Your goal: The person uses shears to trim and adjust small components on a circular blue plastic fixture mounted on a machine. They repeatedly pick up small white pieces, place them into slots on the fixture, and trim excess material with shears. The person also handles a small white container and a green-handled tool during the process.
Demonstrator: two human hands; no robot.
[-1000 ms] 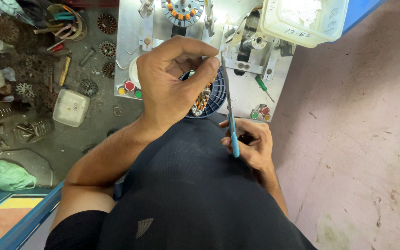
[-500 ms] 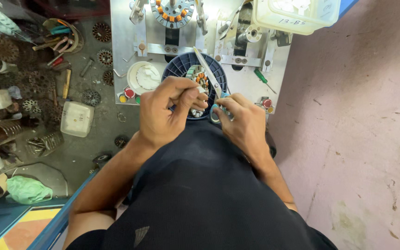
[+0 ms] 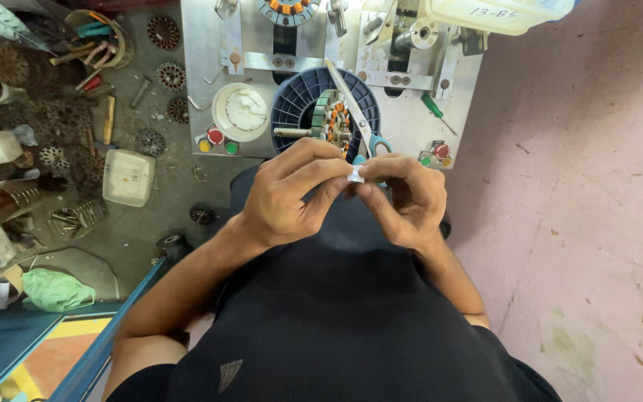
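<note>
Rust-brown stator cores [image 3: 9, 63] litter the grey floor at far left, near a white plastic box [image 3: 129, 176] and a green cloth [image 3: 57, 289]. At centre, the left hand [image 3: 292, 197] and right hand [image 3: 403, 197] meet fingertip to fingertip, together pinching a small white piece [image 3: 356, 173] just above the person's dark-shirted lap. The right hand also grips blue-handled scissors [image 3: 351, 104], blades pointing away. Beyond the hands, a stator with orange windings [image 3: 333, 119] sits on a dark blue spool [image 3: 299, 100] atop a metal jig plate [image 3: 202, 89]. Pink wall fills the right.
</note>
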